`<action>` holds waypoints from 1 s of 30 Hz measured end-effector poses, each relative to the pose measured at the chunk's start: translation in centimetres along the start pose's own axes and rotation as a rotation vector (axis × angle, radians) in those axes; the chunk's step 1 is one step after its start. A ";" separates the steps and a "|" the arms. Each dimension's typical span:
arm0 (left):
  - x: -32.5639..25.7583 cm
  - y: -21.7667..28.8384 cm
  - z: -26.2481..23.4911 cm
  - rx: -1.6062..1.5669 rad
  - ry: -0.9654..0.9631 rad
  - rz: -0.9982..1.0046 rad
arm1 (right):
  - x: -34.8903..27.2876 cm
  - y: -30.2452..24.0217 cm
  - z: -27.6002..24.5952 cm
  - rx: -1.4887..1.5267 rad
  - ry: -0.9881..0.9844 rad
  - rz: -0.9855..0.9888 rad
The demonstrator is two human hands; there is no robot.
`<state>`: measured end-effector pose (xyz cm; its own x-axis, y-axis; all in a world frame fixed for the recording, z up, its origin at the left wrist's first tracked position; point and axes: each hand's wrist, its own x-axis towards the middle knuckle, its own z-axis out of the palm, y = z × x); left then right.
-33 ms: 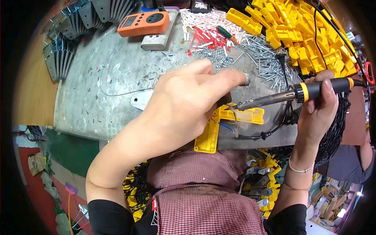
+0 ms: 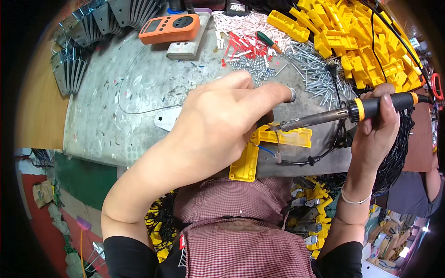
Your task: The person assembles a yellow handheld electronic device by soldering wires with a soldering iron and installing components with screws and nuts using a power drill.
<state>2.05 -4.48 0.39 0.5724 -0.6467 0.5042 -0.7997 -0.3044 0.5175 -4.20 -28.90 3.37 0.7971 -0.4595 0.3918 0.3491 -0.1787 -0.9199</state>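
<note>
My right hand (image 2: 381,125) grips the black and orange handle of a soldering iron (image 2: 320,118). Its metal barrel points left, and the tip ends beside my left hand (image 2: 220,116). The left fingers are curled down and closed over a yellow plastic housing (image 2: 244,164); what they pinch is hidden, with only a dark bit showing under the thumb. A short blue wire (image 2: 266,150) and a brownish wire (image 2: 278,147) lie at the housing. A black power cord (image 2: 314,160) runs rightward from there. Partly behind my left wrist lies a light metal plate (image 2: 166,118).
Yellow housings (image 2: 340,41) are heaped at the back right, beside loose screws (image 2: 320,76), nuts (image 2: 255,67) and red and white sleeves (image 2: 248,44). An orange meter (image 2: 170,28) rests on a white power strip (image 2: 187,48). Metal plates (image 2: 69,69) stand back left. Black cords (image 2: 396,143) bundle at right.
</note>
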 end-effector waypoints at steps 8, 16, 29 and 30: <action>-0.3 0.2 -0.3 -0.001 0.053 0.026 | 0.0 0.2 -0.5 -0.010 0.049 -0.055; -4.3 0.8 -2.5 -0.250 0.151 -0.272 | -0.5 -0.5 -2.5 0.256 -0.031 -0.078; -3.5 0.6 -0.9 -0.147 0.160 -0.139 | -2.0 -0.3 0.8 0.093 -0.045 -0.008; -3.5 0.6 -0.8 -0.145 0.165 -0.137 | -2.0 -0.4 0.8 0.074 -0.014 0.001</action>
<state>-0.27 -1.79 -0.50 0.7047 -0.4799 0.5226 -0.6854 -0.2697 0.6764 -5.51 -27.17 2.99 0.8041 -0.4475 0.3915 0.3831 -0.1135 -0.9167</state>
